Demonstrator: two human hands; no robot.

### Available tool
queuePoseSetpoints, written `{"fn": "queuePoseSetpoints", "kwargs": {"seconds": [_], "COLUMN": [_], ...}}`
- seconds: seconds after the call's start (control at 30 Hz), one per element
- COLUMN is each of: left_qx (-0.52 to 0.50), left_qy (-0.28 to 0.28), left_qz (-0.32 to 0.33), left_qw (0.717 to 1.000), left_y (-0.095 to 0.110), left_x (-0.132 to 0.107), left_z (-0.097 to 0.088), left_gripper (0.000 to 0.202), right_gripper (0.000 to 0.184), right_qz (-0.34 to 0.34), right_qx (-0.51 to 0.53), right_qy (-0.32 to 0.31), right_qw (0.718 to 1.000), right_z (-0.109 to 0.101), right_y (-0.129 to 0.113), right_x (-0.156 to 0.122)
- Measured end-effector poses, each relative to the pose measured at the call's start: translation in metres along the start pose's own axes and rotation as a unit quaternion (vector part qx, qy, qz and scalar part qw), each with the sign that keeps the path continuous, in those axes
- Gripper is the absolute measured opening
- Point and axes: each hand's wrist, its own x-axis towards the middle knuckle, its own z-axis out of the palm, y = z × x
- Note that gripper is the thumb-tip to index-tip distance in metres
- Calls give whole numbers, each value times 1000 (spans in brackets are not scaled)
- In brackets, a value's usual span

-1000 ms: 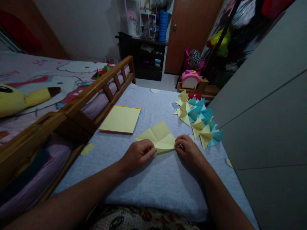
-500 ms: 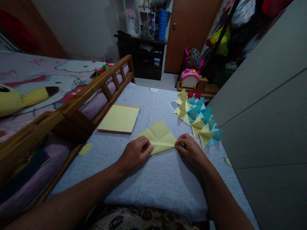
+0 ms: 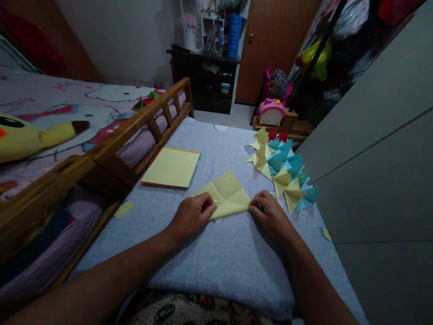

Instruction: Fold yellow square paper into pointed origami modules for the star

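Your left hand [image 3: 192, 214] covered the near left part of the creased yellow sheet [image 3: 232, 192], and your right fingertips [image 3: 253, 205] hid the tip of its right corner. You couldn't see the sheet's underside. Left of the sheet, the paper stack [image 3: 171, 167] showed you only its top piece and thin coloured edges. To the sheet's right, the folded pieces [image 3: 277, 160] overlapped, masking one another's bases. Far left of the sheet, the view's edge cut off the yellow plush toy [image 3: 22, 140]. Well beyond the sheet, items inside the dark cabinet [image 3: 203, 76] were too dim to tell.
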Motion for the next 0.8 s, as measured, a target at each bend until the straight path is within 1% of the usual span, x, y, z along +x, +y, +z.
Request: {"fn": "queuePoseSetpoints", "kwargs": {"seconds": [0.27,0.53,0.8], "left_qx": [50,151,167], "left_qy": [-4,15,-9], "left_qz": [-26,7,-37], "left_qw": [998,988,985], "left_y": [3,1,7], "left_x": [2,3,8], "left_z": [1,3,1], "left_gripper": [11,14,13], "right_gripper": [10,10,10], "right_qz": [19,17,21], "right_qx": [-43,-73,-75], "right_qy": [1,13,7], "right_qw": [999,997,997], "right_z": [2,7,5], "right_y": [-9,-8,-7], "right_x": [0,1,2]}}
